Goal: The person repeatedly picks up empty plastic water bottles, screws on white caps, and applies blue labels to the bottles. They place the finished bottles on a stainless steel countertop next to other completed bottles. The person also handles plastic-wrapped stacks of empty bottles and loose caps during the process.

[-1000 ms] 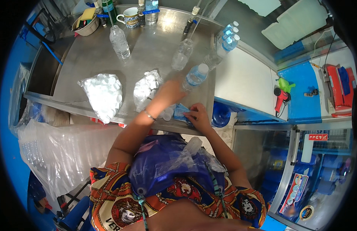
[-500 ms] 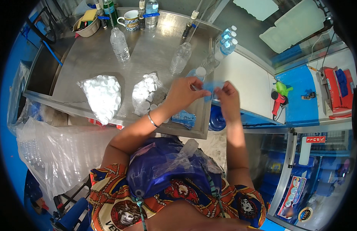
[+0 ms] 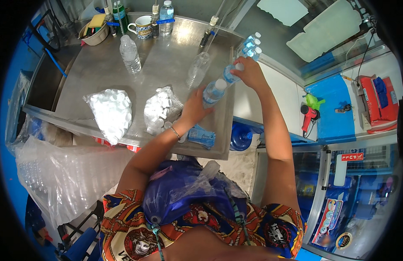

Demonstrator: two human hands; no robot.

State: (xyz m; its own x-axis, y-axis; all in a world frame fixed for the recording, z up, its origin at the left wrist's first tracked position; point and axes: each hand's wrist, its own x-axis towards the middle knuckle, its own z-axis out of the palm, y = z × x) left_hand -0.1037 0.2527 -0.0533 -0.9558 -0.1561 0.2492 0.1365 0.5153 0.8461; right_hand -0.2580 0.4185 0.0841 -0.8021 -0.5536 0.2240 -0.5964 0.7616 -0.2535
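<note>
My left hand (image 3: 195, 108) is curled round the lower left side of a capped clear bottle (image 3: 215, 92) with a blue label, near the right edge of the metal table. Just beyond it, my right hand (image 3: 253, 75) grips another labelled bottle (image 3: 231, 75) close below its white cap. Several more capped bottles (image 3: 253, 43) with blue labels stand in a row farther back. Left of my left hand lies an open plastic bag of white caps (image 3: 160, 108). A stack of blue labels (image 3: 202, 136) rests by the table's front edge, beside my left wrist.
Two clear bottles (image 3: 130, 54) (image 3: 198, 69) stand under thin filling pipes on the metal table (image 3: 166, 65). A fuller bag of white caps (image 3: 110, 111) lies at the left. Along the back are a mug (image 3: 143, 28) and a basket (image 3: 95, 33). A red heat gun (image 3: 309, 117) lies at right.
The blue label that was pinched between both hands is no longer between them. My right hand has moved up and away to a bottle; my left hand has come against the nearer one.
</note>
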